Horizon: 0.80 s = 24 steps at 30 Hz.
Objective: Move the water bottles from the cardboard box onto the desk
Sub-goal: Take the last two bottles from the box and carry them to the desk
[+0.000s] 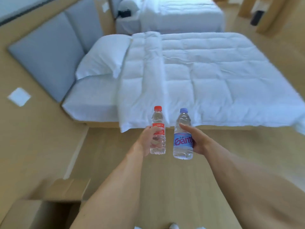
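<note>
With both bottles lifted clear of the cardboard box (49,204) at near left, the carry is underway: left hand (145,141) fingers wrap the red-capped bottle (158,134), right hand (196,139) fingers clamp the blue-capped bottle (183,138). No counter shows; the next move likely calls for turning to find it.

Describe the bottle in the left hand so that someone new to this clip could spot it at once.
Start at the big white bed and drop to the two outstretched arms in front of it. The left hand holds upright a small clear plastic water bottle with a red cap and red label. Its neighbour, the larger blue-capped, blue-labelled bottle, is in the right hand.
</note>
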### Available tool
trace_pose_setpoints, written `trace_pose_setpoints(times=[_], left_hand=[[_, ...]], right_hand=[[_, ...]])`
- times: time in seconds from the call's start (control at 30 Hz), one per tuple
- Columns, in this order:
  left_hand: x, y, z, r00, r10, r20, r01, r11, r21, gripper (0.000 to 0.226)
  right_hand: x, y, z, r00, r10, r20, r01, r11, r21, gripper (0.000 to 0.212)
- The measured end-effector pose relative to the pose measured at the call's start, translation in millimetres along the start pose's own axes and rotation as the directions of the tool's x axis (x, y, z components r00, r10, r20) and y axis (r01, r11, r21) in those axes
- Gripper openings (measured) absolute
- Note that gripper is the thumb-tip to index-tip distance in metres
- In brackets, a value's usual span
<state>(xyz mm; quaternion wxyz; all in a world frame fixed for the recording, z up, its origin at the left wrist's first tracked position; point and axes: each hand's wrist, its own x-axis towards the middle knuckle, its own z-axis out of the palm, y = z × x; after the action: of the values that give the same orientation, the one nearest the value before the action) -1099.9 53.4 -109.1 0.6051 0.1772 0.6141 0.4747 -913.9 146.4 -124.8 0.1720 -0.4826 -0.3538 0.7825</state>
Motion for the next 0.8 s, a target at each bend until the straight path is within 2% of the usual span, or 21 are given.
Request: trace_pose_setpoints(times=[0.1,0.27,0.37,0.47,0.67,0.8], left_hand=[[23.1,6.9,66.9,0.99,-0.037,0.138,0.037,0.999,0.005,0.011],[52.9,11.8,196.6,0.934,-0.073,0.351,0.019,0.988,0.154,0.006],[69.1,11.2,264.1,0.898,-0.093,0.429,-0.005,0.975,0.221,0.021],[83.2,8.4,323.9,0.846,-0.117,0.521,-0.042,0.958,0.283,0.023],[124.7,13.8,441.4,0.764,-0.157,0.626,-0.118,0.92,0.374,0.028],[157.0,24.2,519.1,0.693,-0.194,0.694,-0.134,0.911,0.389,0.027]], right_hand=[[-26.4,-15.7,-60.8,0.994,-0.026,-0.103,0.033,0.997,0.073,0.033],[-81.3,-37.1,-169.2,0.945,-0.066,-0.321,0.139,0.968,0.209,0.033],[-107.4,-43.4,-221.5,0.903,-0.084,-0.421,0.221,0.932,0.288,0.038],[-127.1,-48.9,-265.3,0.872,-0.096,-0.48,0.285,0.897,0.338,0.041],[-144.1,-75.2,-347.3,0.759,-0.146,-0.634,0.432,0.841,0.324,0.037],[-144.0,-102.5,-405.7,0.675,-0.169,-0.718,0.487,0.834,0.261,0.049]])
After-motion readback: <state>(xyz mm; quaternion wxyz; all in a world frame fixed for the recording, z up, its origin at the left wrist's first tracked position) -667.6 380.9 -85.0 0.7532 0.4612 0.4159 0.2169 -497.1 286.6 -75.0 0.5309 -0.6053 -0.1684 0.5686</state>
